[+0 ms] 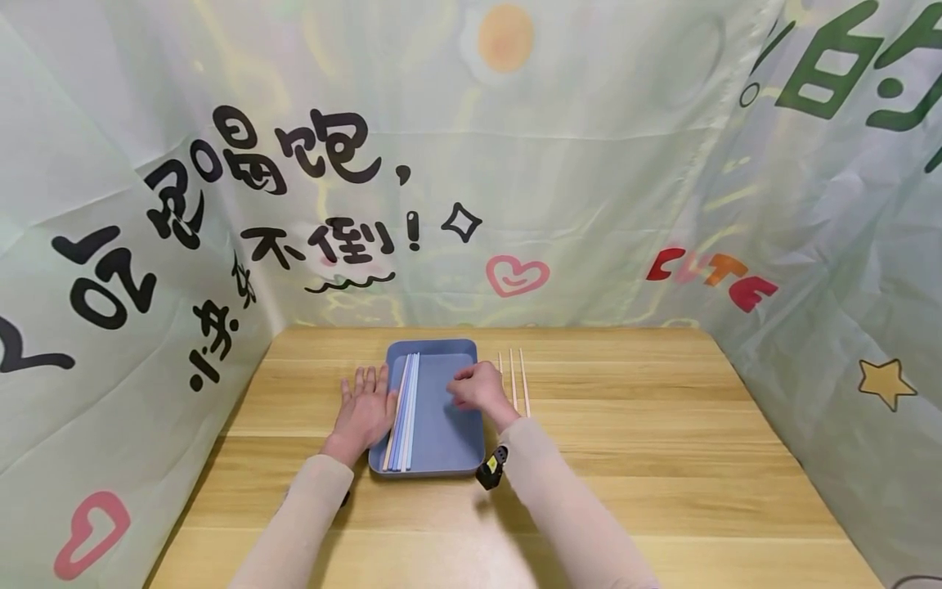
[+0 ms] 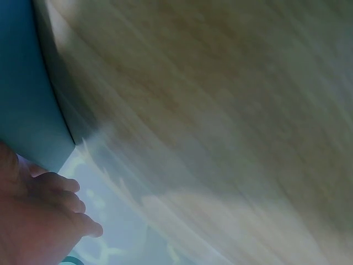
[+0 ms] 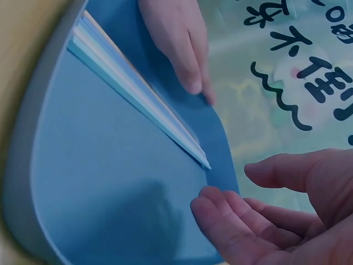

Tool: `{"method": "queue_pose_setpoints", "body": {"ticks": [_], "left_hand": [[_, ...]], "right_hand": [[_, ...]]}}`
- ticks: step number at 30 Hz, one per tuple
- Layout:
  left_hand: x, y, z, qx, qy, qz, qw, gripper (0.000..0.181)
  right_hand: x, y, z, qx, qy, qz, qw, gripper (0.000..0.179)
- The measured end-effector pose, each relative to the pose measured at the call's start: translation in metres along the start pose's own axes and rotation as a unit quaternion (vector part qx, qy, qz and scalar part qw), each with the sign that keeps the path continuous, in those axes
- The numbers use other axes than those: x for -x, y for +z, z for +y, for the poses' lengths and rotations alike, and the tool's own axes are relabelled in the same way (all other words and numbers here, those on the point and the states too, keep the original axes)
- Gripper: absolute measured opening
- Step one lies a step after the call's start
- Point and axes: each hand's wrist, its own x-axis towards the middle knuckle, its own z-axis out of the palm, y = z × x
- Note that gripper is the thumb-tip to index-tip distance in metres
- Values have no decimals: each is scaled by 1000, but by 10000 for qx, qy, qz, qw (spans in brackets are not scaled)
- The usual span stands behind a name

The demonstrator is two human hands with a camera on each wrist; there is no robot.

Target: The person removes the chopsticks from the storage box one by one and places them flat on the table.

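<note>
A blue rectangular tray [image 1: 445, 446] holds several slim chopsticks [image 3: 138, 91] in pale blue, white and tan, lying side by side along its left part. My left hand [image 1: 364, 413] rests at the tray's left rim, fingers spread and pointing away. In the left wrist view that hand [image 2: 38, 221] shows beside the tray's outer wall [image 2: 27, 83]. Over the tray's right side hovers my right hand [image 1: 477, 386]. The right wrist view shows that hand [image 3: 287, 215] with thumb apart from loosely bent fingers, nothing between them. Right of the tray, pale chopsticks [image 1: 513, 384] lie on the table, partly hidden by the right hand.
The wooden table [image 1: 625, 458] extends on both sides of the tray and in front of it. Printed fabric walls [image 1: 589, 164] enclose its back and sides. A small black device [image 1: 491, 468] sits at the right wrist.
</note>
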Motion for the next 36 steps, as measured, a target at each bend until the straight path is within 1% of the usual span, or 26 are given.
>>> {"method": "queue_pose_setpoints", "body": {"ticks": [3, 8, 13, 16, 24, 30, 36], "left_hand": [[1, 0, 0, 11, -10, -9, 10000, 67], [2, -1, 1, 13, -18, -8, 10000, 67], [3, -2, 2, -45, -58, 1, 10000, 67], [2, -2, 2, -26, -70, 13, 10000, 67], [1, -1, 1, -36, -99, -13, 9999, 67], [0, 0, 1, -42, -79, 2, 10000, 67], [-2, 0, 2, -70, -75, -31, 9999, 68]], "right_hand": [[-1, 8, 3, -76, 51, -90, 9999, 28], [-2, 19, 7, -64, 94, -65, 9999, 27], [-2, 29, 5, -1, 103, -128, 9999, 29], [-2, 35, 3, -66, 117, -195, 9997, 29], [-2, 52, 3, -79, 275, -292, 9992, 25], [-1, 60, 4, -174, 429, -400, 9981, 23], [-6, 67, 7, -79, 521, -369, 9979, 17]]}}
